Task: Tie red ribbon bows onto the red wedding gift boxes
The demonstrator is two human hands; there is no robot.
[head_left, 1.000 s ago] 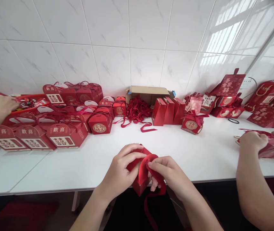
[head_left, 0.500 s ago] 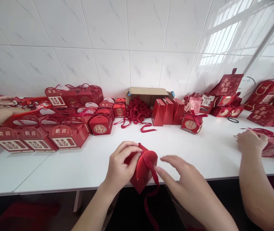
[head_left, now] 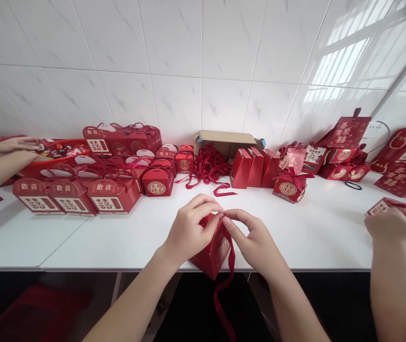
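Observation:
A small red gift box (head_left: 206, 259) with a gold print on one side sits tilted at the table's front edge. My left hand (head_left: 190, 230) is closed over its top, thumb and fingers pinching near the closure. Beside it, my right hand (head_left: 252, 240) pinches a dark red ribbon (head_left: 219, 304) at the box's top. The ribbon's long end hangs past the box below the table edge. Fingertips of both hands nearly meet there, and they hide the closure.
Behind stand a tangled ribbon pile (head_left: 212, 164), an open cardboard box (head_left: 227, 138), plain red boxes (head_left: 240, 168) and a bow-tied box (head_left: 288, 186). Several finished boxes (head_left: 112, 197) line the left. Another person's hands (head_left: 21, 154) are at the left; a co-worker's fist (head_left: 393, 225) is at the right.
My right hand has moved in from beside the box to pinch the ribbon at its top. The box's top flaps have drawn together. The co-worker's hand at the right has closed.

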